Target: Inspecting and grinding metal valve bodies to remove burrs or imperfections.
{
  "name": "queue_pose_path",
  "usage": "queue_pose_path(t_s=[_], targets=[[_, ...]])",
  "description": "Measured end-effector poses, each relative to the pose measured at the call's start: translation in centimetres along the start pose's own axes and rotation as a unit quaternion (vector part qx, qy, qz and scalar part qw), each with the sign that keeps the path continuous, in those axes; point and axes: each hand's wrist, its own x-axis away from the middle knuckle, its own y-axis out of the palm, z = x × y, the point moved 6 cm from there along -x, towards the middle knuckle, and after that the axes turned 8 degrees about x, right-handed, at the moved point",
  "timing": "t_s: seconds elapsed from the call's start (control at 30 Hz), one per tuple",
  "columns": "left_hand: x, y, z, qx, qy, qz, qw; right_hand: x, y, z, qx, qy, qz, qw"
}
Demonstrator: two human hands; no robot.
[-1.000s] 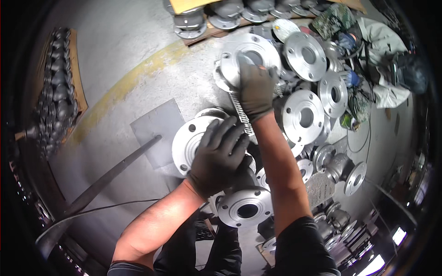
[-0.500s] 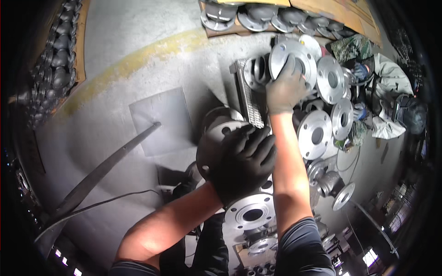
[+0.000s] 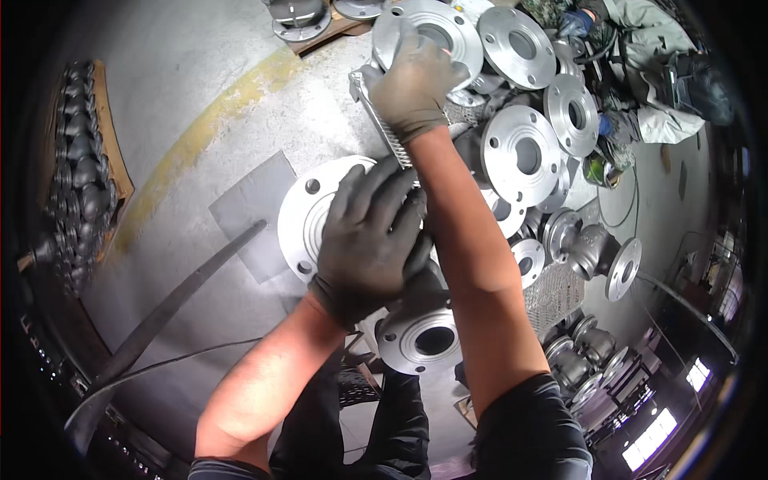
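Observation:
My left hand (image 3: 370, 244), in a dark glove, is closed over a grey flanged metal casting (image 3: 300, 216), its fingers bent across the flange face toward the centre. The casting's round flange, with bolt holes and ring grooves, faces up toward me. Farther off, my right hand (image 3: 416, 84), in a grey-brown glove, grips the near left rim of another large flange (image 3: 458, 36); its fingers lie over the face by the bore and are slightly blurred. Below my left hand, a further flange (image 3: 392, 344) with a dark bore shows. My right forearm hides part of the castings behind it.
Several flanged castings (image 3: 522, 156) crowd the right side. A co-worker's gloved hand (image 3: 574, 22) and light grey clothing (image 3: 664, 68) are at the far right. On the left, a pole (image 3: 192, 288) meets a floor plate (image 3: 260, 232), and a crate (image 3: 108, 152) holds dark castings.
The view has shifted, so the castings at right sit farther up and left. The flange under my left hand now shows its face more fully. My right hand stays on its flange.

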Motion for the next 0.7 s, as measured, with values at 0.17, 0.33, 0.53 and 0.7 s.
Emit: queue_pose_path(t_s=[0.17, 0.33, 0.53, 0.7], targets=[[-0.4, 0.2, 0.4, 0.001, 0.006, 0.006, 1.0, 3.9, -7.0, 5.4, -0.261, -0.153, 0.092, 0.949], [0.1, -0.8, -0.2, -0.01, -0.012, -0.006, 1.0, 18.4, -18.4, 10.0, -0.419, 0.079, -0.275, 0.862], [-0.5, -0.2, 0.6, -0.012, 0.003, 0.01, 1.0, 34.4, -20.1, 10.7, -0.252, 0.165, -0.313, 0.901], [-0.3, -0.1, 0.3, -0.023, 0.002, 0.03, 0.999, 34.5, -19.1, 9.8, -0.155, 0.279, -0.266, 0.91]])
